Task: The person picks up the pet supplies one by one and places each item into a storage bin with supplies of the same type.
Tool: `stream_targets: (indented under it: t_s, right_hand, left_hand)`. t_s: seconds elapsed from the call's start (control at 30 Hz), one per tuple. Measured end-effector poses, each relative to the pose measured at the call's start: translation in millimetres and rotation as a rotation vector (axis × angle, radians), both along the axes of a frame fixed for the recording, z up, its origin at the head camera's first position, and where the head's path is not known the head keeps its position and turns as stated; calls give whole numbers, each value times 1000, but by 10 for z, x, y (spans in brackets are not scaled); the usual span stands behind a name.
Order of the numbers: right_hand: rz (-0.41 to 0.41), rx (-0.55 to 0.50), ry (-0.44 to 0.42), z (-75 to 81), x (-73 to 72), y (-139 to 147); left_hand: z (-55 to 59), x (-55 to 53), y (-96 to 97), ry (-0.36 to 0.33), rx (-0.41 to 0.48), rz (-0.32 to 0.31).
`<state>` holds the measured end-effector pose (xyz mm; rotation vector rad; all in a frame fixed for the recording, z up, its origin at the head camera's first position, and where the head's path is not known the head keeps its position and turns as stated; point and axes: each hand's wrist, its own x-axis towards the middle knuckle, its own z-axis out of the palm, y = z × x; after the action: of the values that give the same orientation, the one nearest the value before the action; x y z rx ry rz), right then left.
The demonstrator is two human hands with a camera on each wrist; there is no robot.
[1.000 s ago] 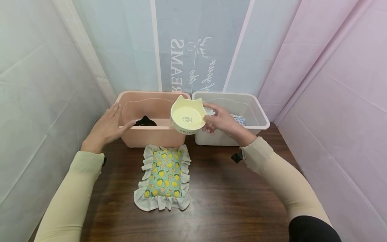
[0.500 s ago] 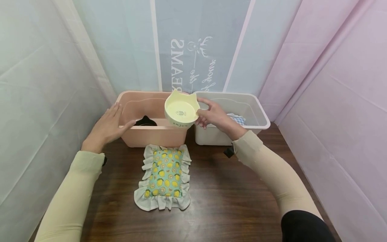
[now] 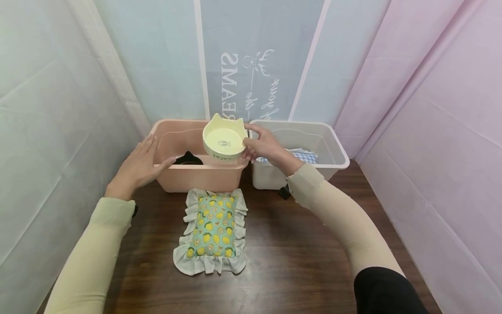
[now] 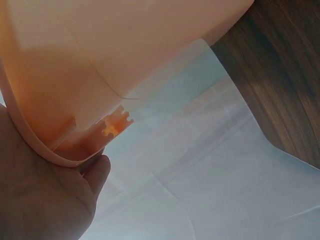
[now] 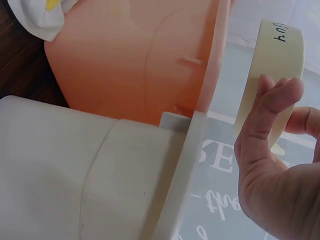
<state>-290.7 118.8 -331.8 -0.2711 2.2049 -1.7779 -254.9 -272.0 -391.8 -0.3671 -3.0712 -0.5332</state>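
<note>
My right hand (image 3: 266, 146) pinches a pale yellow cat-eared bowl (image 3: 224, 137) by its right side. The bowl is held above the right part of the peach plastic bin (image 3: 200, 179), tilted so its inside, with a fish print, faces the head camera. In the right wrist view, fingers curl against the bowl's wall (image 5: 272, 57), above the bin rims. My left hand (image 3: 137, 163) rests on the peach bin's left front corner, fingers straight and thumb spread along the rim. A black bowl (image 3: 189, 158) with a pointed ear lies inside that bin, partly hidden by its front wall.
Close on the right stands a white bin (image 3: 331, 165) with a blue-and-white checked cloth item (image 3: 306, 155) inside. A lemon-print pillow with ruffles (image 3: 213, 226) lies on the dark wooden table (image 3: 298, 257) before the peach bin. Curtains enclose the back and both sides.
The right hand has carried the yellow bowl leftward, from the gap between the bins to over the peach bin. The left hand stays where it was.
</note>
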Motion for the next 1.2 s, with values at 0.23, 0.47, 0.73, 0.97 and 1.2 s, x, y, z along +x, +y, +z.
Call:
stream_targets:
  t_s: [0.23, 0.47, 0.73, 0.97, 1.2]
  right_hand:
    - [-8, 13, 8, -57, -57, -103]
    - [-9, 10, -3, -108, -110, -190]
    - [-13, 41, 6, -135, -138, -293]
    - [7, 26, 14, -149, -173, -444]
    - [39, 36, -34, -169, -224, -566]
  left_hand:
    - [-8, -1, -1, 10, -2, -4]
    - [11, 19, 5, 1, 0, 1]
    - [12, 21, 27, 2, -8, 1]
    - [5, 14, 15, 10, -6, -3]
    - [22, 5, 33, 0, -5, 5]
